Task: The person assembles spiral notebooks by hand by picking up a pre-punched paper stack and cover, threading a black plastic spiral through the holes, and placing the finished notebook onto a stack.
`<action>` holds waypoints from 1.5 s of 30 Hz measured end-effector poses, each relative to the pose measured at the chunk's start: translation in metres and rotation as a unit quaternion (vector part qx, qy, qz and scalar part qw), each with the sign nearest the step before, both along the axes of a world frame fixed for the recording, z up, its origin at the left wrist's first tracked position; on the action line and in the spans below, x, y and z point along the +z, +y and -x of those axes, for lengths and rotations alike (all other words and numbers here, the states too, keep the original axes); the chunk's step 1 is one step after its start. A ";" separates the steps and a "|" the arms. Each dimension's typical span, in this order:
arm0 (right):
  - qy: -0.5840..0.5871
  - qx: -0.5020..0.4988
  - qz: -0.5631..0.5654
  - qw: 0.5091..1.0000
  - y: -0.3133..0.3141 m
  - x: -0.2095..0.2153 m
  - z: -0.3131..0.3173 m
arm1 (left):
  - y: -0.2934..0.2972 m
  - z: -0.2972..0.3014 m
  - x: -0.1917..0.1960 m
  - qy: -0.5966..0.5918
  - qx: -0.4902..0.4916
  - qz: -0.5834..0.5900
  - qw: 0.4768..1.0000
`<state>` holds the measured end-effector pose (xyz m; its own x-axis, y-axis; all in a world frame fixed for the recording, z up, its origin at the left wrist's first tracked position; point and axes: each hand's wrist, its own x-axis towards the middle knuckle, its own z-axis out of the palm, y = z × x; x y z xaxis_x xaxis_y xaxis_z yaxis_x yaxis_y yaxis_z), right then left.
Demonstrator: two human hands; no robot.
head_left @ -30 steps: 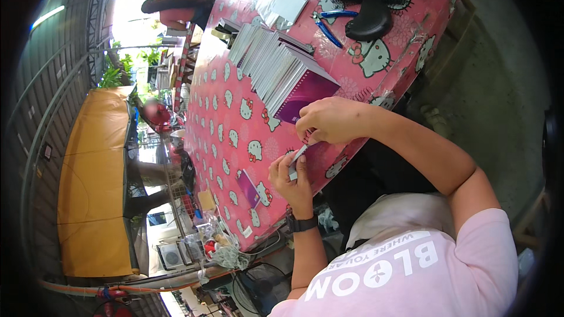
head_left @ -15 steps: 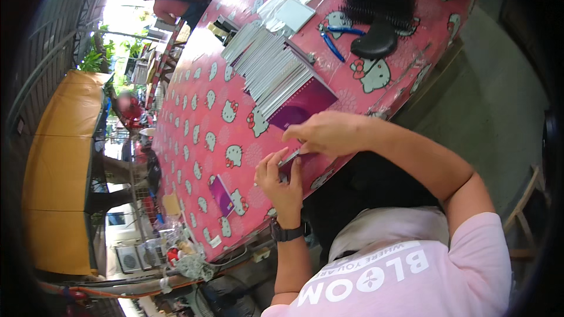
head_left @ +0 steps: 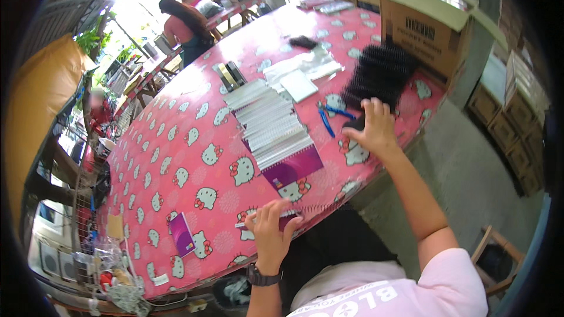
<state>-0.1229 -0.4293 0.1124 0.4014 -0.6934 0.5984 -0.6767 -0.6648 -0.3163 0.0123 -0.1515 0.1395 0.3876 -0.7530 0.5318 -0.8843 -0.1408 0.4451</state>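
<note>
Meanwhile the left hand pins a spiral notebook at the near surface edge, steadying it; the right hand, fingers spread, touches black binding coils.

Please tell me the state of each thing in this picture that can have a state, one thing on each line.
left hand: fingers pressing on a spiral notebook at the table edge
spiral notebook: closed, flat
right hand: reaching out, touching the black coils
black coils: piled on the table
row of notebooks: overlapping, lying flat
blue pliers: lying unused
cardboard box: flaps open
</note>
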 end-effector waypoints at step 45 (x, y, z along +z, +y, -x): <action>-0.019 0.589 -0.495 0.639 0.118 0.017 -0.078 | 0.036 -0.043 -0.041 0.065 0.121 0.160 0.977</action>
<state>-0.0452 -0.3108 0.1290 0.9916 0.0300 0.1260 0.1292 -0.1679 -0.9773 0.0551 -0.1155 0.0981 0.6134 -0.4339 0.6599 -0.7755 -0.1727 0.6073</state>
